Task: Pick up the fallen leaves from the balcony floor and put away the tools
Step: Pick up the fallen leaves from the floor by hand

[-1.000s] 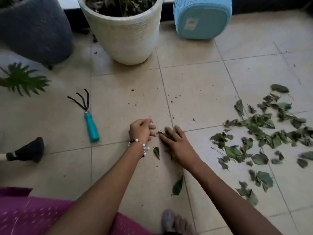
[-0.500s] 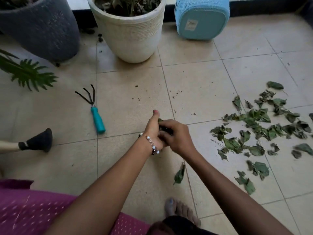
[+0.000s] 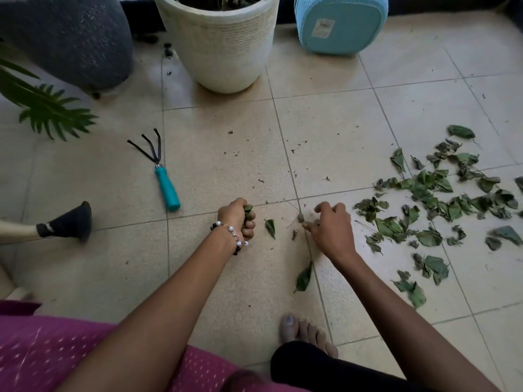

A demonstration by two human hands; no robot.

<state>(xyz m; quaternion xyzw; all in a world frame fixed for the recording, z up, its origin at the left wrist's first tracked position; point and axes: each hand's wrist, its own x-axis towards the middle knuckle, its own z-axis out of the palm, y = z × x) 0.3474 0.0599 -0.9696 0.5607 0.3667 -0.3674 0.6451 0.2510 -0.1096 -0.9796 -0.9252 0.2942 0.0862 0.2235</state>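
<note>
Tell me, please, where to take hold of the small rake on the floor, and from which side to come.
Grip the rake by its teal handle, coming from above. It lies flat on the tiles, apart from everything else. The thick handle points toward the person, and the three thin black prongs point away toward the pots, so a hand closing round the handle would likely stay clear of them.

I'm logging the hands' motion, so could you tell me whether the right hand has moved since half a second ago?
Yes. The right hand has parted from the left hand and moved right across the tile joint, toward the leaves.
</note>
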